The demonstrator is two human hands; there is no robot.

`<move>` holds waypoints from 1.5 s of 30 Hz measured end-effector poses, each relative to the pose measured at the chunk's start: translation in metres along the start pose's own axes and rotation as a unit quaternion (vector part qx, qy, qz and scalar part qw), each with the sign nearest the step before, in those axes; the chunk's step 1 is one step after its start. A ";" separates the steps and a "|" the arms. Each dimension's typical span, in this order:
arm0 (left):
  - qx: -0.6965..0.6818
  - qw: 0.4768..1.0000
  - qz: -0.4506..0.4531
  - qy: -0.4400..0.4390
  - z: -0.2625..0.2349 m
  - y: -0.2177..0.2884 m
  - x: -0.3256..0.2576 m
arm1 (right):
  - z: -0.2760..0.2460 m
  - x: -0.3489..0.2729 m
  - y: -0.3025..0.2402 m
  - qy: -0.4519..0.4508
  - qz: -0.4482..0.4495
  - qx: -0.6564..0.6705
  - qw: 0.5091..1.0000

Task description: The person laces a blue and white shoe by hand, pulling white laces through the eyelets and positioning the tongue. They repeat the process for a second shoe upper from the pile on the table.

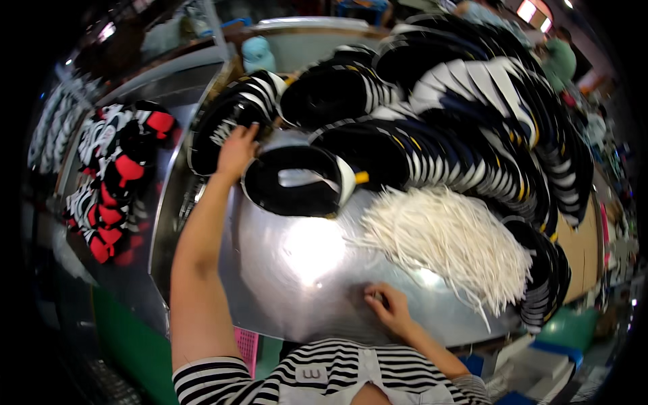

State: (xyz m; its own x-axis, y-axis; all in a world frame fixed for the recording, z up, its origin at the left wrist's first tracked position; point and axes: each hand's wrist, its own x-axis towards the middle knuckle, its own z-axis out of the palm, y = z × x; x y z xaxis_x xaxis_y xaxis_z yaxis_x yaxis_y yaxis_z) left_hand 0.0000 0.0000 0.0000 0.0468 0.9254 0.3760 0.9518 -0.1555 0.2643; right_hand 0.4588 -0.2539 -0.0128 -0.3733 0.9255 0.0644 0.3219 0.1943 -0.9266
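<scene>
My left hand (237,150) is stretched out to the left side of the metal table, its fingers apart against a stack of black pieces that look like shoe uppers (202,145), with white zigzag lines on the nearest one. To its right, a single black upper (260,190) with a white end and a yellow tab lies flat. My right hand (391,310) hovers low over the table near its front edge, thumb and fingers curled together. Whatever it may pinch is too small to make out. A heap of white laces (445,243) spreads to the right of the single upper.
Nested rows of black-and-white uppers (472,162) fill the table's (270,270) far and right sides. Black, white and red pieces (108,182) lie beyond the metal divider at left. A light blue cap (258,54) sits at the back. A person in green (559,64) is far right.
</scene>
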 end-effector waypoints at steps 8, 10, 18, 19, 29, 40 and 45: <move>-0.198 0.971 -0.131 0.001 0.003 0.093 -0.097 | -0.070 0.058 -0.024 0.214 0.032 -0.069 0.974; -0.251 0.951 -0.176 0.029 -0.005 0.114 -0.111 | -0.089 0.096 -0.017 0.231 -0.031 -0.155 0.960; -0.132 0.963 0.116 0.206 -0.151 0.271 -0.213 | -0.049 0.082 -0.006 0.133 -0.030 -0.342 0.930; -0.140 0.970 0.123 0.158 -0.138 0.290 -0.233 | -0.042 0.087 -0.004 0.138 -0.042 -0.332 0.932; -0.225 0.962 0.152 -0.022 -0.087 0.302 -0.279 | -0.078 0.053 -0.156 0.058 -0.117 0.115 0.985; -0.115 0.969 0.043 -0.215 -0.109 0.252 -0.254 | -0.042 -0.049 -0.090 -0.020 0.180 0.416 0.891; -0.314 0.812 -0.162 -0.465 -0.091 0.230 -0.248 | 0.042 -0.033 -0.039 -0.039 0.179 0.341 0.922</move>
State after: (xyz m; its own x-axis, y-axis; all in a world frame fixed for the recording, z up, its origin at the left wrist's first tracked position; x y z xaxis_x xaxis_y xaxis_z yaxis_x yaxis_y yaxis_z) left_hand 0.1795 -0.2969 0.0485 0.3114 0.7678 -0.5599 0.6309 0.2735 0.7261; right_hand 0.4217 -0.3053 0.0056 -0.4195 0.8592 -0.2929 -0.1757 -0.3934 -0.9024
